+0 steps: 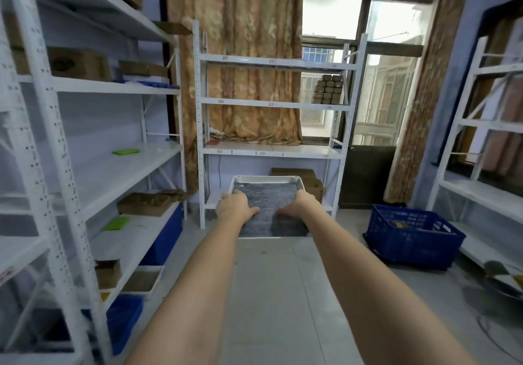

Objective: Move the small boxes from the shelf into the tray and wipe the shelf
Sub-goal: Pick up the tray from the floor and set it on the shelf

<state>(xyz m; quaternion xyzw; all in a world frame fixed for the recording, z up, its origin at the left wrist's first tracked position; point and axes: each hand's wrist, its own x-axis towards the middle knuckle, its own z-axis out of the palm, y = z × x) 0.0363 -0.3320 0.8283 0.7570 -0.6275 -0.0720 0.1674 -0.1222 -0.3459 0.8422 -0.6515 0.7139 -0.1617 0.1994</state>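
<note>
I hold the tray (267, 179) out front, my left hand (236, 205) and right hand (295, 205) gripping its sides, thumbs on the grey cloth (266, 203) inside.

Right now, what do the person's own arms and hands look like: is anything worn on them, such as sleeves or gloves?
Both forearms are bare as far as the picture shows; no sleeve edge comes into view. The left hand and the right hand wear no gloves. I see no watch, bracelet or ring, though the fingers are too small and blurred to be sure of rings.

One tray (267, 179), one cloth (271, 209), one blue crate (410, 234), two hands.
</note>
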